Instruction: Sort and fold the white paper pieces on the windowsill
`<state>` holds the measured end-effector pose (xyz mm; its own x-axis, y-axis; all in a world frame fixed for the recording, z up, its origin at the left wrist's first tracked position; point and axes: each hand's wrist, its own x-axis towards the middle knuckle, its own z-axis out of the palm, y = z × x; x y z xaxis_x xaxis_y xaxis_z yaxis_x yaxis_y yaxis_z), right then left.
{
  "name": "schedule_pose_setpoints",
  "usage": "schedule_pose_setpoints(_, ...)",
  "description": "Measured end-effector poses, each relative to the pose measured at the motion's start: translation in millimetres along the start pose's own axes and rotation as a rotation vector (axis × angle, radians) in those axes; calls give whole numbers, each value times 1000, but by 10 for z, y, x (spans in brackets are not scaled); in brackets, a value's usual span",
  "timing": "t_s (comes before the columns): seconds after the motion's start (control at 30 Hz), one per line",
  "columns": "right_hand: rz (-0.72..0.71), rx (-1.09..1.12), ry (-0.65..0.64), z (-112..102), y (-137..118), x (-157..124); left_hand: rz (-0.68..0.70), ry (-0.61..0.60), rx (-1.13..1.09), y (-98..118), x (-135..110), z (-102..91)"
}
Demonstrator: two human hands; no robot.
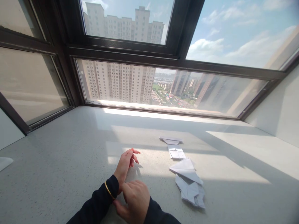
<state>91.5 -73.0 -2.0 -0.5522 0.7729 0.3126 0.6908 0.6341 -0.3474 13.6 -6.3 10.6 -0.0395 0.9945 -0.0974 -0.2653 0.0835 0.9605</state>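
Note:
My left hand (125, 165) is held above the pale speckled sill, its fingers loosely bent and apart with nothing in them. A gold bangle (109, 189) sits around the dark sleeve cuff (112, 185) of that arm. My right hand (136, 199) is closed at the left wrist, thumb and index finger at the edge of the cuff; the exact pinch point is partly hidden. To the right of both hands lie several folded white papers: a boat-like strip (171, 140), a square fold (176, 152), a pointed paper plane (185, 169) and a crumpled-looking folded shape (191, 191).
The speckled stone sill (70, 161) stretches out to dark window frames (130, 54). Behind the glass stand tall buildings (116, 81). A white object (5, 162) juts in at the left edge. A white wall (275, 109) bounds the right side.

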Motion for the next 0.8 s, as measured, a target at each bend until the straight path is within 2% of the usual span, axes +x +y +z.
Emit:
schedule_pose_setpoints(0.13,21,-11,19,-63,1,16,-40,-14,-57,-3,-9,18)
schedule_pose_setpoints(0.27,71,54,25,-284,111,-11,-93,-86,-49,24,-64,67)
schedule_pose_setpoints(0.33,134,64,35,-476,237,-72,-104,-123,-9,39,-91,85)
schedule_pose_setpoints(0.43,236,-34,27,-799,511,-252,-110,-154,47,40,-111,96)
schedule_pose_setpoints(0.53,246,-164,6,-1027,812,-520,-107,-145,72,15,-114,102)
schedule_pose_setpoints(0.67,272,-266,-37,-1079,1094,-852,-95,-150,78,-19,-115,112)
schedule_pose_setpoints(0.8,327,-284,-46,-996,1195,-976,-88,-161,86,-37,-110,112)
